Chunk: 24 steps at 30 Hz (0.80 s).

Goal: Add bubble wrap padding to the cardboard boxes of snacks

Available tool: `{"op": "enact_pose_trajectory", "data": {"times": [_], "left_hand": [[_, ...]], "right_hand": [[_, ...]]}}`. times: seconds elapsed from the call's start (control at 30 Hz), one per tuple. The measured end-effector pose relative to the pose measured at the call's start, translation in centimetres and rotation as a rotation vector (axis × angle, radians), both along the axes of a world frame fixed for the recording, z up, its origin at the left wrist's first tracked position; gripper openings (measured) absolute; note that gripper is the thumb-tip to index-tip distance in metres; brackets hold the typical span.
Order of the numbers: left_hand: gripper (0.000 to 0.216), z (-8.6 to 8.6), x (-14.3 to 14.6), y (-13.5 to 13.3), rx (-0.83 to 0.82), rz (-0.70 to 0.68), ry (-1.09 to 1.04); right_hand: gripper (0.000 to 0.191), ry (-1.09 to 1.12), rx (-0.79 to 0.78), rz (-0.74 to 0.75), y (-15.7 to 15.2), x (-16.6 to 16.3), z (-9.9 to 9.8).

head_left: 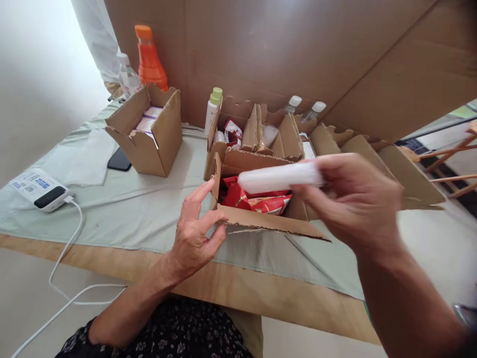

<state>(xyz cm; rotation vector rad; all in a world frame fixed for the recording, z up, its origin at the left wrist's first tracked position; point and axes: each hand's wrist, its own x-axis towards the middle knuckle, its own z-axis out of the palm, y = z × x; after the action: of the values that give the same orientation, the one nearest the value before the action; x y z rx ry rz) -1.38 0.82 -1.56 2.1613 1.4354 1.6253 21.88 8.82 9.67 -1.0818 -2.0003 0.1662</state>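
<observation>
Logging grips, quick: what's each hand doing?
Left hand: pinching the box flap.
Right hand: closed on a white tube.

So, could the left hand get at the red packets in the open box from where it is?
Probably yes. The left hand already grips the near flap of the box, whose top is open. Only the white tube in the right hand hangs over the red packets.
</observation>
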Motion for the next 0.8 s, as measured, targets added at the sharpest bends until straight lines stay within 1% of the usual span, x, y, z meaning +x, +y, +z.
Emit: {"op": "enact_pose_trajectory", "data": {"times": [0.03, 0.07, 0.13, 0.23, 0.3, 0.43, 0.5, 0.53, 0.6, 0.67, 0.73, 0.77, 0.8], "left_hand": [[0.02, 0.0, 0.0, 0.0, -0.005, -0.005, -0.003], [0.02, 0.1, 0.0, 0.1, -0.008, -0.008, -0.008], [0.021, 0.1, 0.1, 0.3, -0.018, -0.012, -0.02], [0.022, 0.1, 0.1, 0.5, -0.027, -0.012, -0.03], [0.023, 0.0, 0.1, 0.6, -0.031, -0.016, -0.032], [0.023, -0.1, 0.1, 0.6, -0.039, -0.023, -0.032], [0.023, -0.1, 0.2, 0.7, -0.046, -0.02, -0.025], [0.023, 0.0, 0.2, 0.8, -0.052, -0.019, -0.022], [0.025, 0.0, 0.1, 0.8, -0.065, -0.014, -0.038], [0.036, -0.3, -0.1, 0.6, -0.075, 0.003, -0.107], [0.056, -0.9, -0.4, 0.4, -0.095, 0.026, -0.201], [0.065, -1.5, -0.6, 0.3, -0.119, 0.03, -0.241], [0.072, -2.1, -0.7, 0.3, -0.154, 0.026, -0.275]], "right_hand": [[0.016, -0.103, -0.063, 0.098, 1.0, -0.8, -0.3], [0.02, -0.193, -0.106, 0.194, 2.0, -1.6, -0.6], [0.025, -0.368, -0.16, 0.366, 3.6, -3.0, -1.5], [0.02, -0.609, -0.191, 0.527, 5.3, -4.7, -3.1], [0.021, -0.717, -0.196, 0.585, 5.9, -5.5, -4.2], [0.022, -0.861, -0.111, 0.611, 6.8, -6.9, -6.0], [0.02, -0.888, -0.12, 0.618, 7.2, -7.2, -6.4], [0.019, -0.878, -0.134, 0.622, 7.4, -7.2, -6.2], [0.024, -0.811, -0.148, 0.603, 7.3, -6.4, -5.2], [0.033, -0.696, -0.128, 0.515, 6.3, -4.4, -3.3], [0.033, -0.516, -0.074, 0.315, 4.0, -1.3, -1.6], [0.031, -0.391, -0.036, 0.174, 2.5, 0.5, -1.2], [0.029, -0.247, -0.001, 0.006, 0.9, 2.5, -1.3]]}}
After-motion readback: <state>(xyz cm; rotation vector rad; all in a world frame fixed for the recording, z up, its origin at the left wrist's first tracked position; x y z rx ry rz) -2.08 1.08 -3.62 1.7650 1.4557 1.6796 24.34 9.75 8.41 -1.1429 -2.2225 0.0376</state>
